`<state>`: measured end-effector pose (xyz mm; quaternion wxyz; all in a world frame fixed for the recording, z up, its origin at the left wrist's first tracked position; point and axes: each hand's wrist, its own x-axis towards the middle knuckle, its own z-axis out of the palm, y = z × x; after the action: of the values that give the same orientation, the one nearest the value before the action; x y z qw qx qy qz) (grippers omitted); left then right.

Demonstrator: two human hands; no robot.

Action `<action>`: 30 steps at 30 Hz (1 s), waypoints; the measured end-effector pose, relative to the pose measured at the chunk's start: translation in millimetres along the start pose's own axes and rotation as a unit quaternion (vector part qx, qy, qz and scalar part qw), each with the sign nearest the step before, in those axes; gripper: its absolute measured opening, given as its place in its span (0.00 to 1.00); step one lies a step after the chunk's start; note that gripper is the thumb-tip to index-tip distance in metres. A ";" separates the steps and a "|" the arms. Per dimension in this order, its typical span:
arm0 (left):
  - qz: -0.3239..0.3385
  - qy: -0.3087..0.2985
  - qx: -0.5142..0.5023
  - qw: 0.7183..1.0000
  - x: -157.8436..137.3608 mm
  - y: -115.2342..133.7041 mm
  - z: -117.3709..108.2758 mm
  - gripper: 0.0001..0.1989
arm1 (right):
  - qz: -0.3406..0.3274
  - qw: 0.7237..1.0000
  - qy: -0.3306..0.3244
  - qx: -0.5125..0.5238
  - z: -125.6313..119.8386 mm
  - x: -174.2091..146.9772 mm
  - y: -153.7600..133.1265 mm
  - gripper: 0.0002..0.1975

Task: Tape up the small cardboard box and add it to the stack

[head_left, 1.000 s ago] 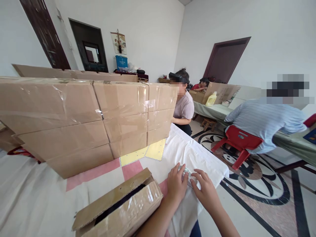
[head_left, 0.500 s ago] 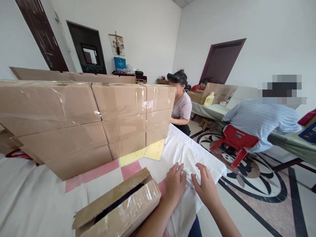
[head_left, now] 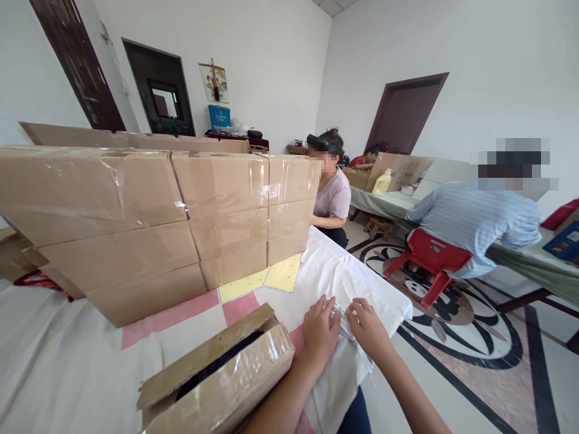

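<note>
Small packet (head_left: 339,314), clear-wrapped with a trace of green, lies on the white cloth near the desk's (head_left: 67,367) right-hand corner, and most of it is covered by the two hands working on it. What it is cannot be made out; only a sliver shows between the fingertips. The left hand (head_left: 319,331) lies flat, fingers spread, pressing down on the packet's near side, so its grip is loose and open rather than closed round anything. The right hand (head_left: 368,328) meets it from the other side with fingers curled in toward the packet's edge; whether they actually pinch it I cannot tell, since the fingertips hide the contact. Both forearms run off the bottom of the view.

Just left of the hands sits a taped cardboard box (head_left: 217,380) with a dark slot along its top, its lower part cut off. Behind, a wall of stacked cartons (head_left: 149,223) blocks whatever lies beyond on the desk. Past the cartons a seated person in a pale shirt (head_left: 333,196) is half hidden, and another person in a striped shirt (head_left: 479,220) sits on a red chair (head_left: 432,256) with their back turned.
</note>
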<state>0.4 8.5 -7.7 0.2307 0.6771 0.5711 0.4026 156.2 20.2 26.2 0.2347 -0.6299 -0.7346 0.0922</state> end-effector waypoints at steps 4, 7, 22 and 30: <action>-0.006 0.008 -0.012 1.000 2.0 1.1 0.2 0.22 | 0.052 0.991 -0.101 0.064 -5.8 21.0 5.7 0.15; -0.035 0.031 -0.057 0.997 5.8 2.5 0.3 0.19 | 0.066 0.983 -0.147 0.088 -8.1 31.0 7.8 0.18; -0.122 0.025 -0.195 0.973 26.3 -2.0 -1.5 0.10 | 0.106 0.946 -0.235 0.197 -23.8 28.9 4.2 0.09; -0.116 0.033 -0.199 0.972 24.4 -1.7 -2.2 0.11 | 0.104 0.962 -0.189 0.168 -25.8 40.0 -8.8 0.13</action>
<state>-1.8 32.0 -0.9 0.3876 0.5328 0.5614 0.5007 156.5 53.2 61.6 0.1836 -0.6257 -0.6695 0.3558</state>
